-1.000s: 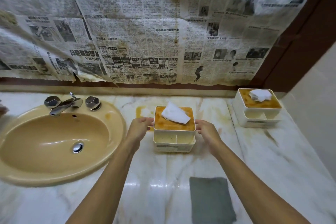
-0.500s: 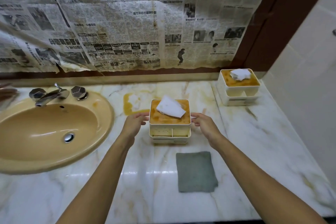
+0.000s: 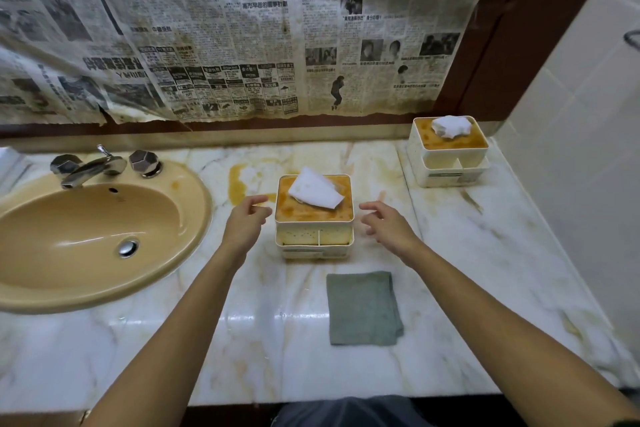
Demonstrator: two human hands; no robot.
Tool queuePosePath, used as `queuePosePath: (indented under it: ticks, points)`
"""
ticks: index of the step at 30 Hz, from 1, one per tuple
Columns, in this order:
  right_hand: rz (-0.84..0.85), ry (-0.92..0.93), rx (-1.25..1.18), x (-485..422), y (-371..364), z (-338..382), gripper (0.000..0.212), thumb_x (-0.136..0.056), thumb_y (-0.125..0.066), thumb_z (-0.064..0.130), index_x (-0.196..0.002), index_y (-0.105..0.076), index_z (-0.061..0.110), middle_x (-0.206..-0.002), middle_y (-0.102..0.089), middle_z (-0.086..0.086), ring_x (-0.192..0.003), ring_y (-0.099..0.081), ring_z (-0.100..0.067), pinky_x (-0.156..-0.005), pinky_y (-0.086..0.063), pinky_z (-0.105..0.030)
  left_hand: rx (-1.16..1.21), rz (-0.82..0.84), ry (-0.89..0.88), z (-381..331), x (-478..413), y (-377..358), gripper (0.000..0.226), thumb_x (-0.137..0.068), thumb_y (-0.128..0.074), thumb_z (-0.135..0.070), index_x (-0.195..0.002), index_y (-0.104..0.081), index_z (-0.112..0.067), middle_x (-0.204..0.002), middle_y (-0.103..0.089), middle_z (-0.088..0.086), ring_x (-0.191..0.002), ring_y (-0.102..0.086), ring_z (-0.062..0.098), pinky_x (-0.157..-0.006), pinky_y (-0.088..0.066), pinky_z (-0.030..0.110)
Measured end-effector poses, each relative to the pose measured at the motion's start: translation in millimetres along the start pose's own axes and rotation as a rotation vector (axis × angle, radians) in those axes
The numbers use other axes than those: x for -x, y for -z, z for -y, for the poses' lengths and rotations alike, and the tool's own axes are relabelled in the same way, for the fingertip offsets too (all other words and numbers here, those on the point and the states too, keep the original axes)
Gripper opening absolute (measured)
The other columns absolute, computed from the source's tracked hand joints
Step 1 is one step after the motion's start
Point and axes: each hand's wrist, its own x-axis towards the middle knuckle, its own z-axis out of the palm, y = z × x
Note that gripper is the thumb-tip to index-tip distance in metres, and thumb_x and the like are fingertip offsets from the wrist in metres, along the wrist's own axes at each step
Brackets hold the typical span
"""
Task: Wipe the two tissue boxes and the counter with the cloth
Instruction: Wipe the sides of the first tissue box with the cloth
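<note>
Our left hand (image 3: pixel 247 224) and right hand (image 3: pixel 388 227) hover loose-fingered and empty either side of the near tissue box (image 3: pixel 313 236). Wiping is not yet begun, we judge (the cloth (image 3: pixel 362 308) lies flat on the bench (image 3: pixel 263 350) just before the box), so next we must pick it up.

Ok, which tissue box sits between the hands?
The middle box, just behind the cloth, with the left hand and right hand either side. The other box stands in the back right corner.
</note>
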Motion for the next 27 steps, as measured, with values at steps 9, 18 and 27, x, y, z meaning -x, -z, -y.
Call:
queuePosePath:
  ticks: [9,18,27]
  points:
    - [0.154,0.315,0.864,43.6,-26.1,-64.3,0.055,-0.086,-0.063,0.057,-0.131,-0.055,0.027,-0.125,-0.048,0.001,-0.116,-0.043,-0.021,-0.098,-0.039,-0.034,-0.272,-0.076,-0.198,-11.2,14.9,-31.3,0.061,-0.083,-0.063,-0.050,-0.137,-0.047,-0.027,-0.127,-0.048,-0.002,-0.118,-0.049,0.021,-0.102,-0.043,0.050]
    - [0.297,0.209,0.541,39.1,7.0,-52.8,0.023,-0.089,-0.064,0.039,-0.090,-0.055,0.018,-0.084,-0.062,0.001,-0.075,-0.052,-0.014,-0.067,-0.037,-0.031,-0.380,-0.125,-0.120,-15.6,15.7,-51.3,0.074,-0.085,-0.067,-0.052,-0.146,-0.035,-0.027,-0.145,-0.042,0.006,-0.135,-0.037,0.032,-0.108,-0.031,0.054]
    - [0.138,-0.092,-0.281,32.0,73.1,-37.4,0.044,-0.085,-0.077,0.013,-0.126,-0.061,0.014,-0.101,-0.077,-0.008,-0.097,-0.073,-0.024,-0.083,-0.059,-0.036,-0.621,-0.112,0.008,-55.2,18.1,-103.6,0.141,-0.053,-0.067,-0.088,-0.155,0.013,-0.035,-0.163,0.013,0.019,-0.149,0.004,0.045,-0.118,-0.006,0.056]
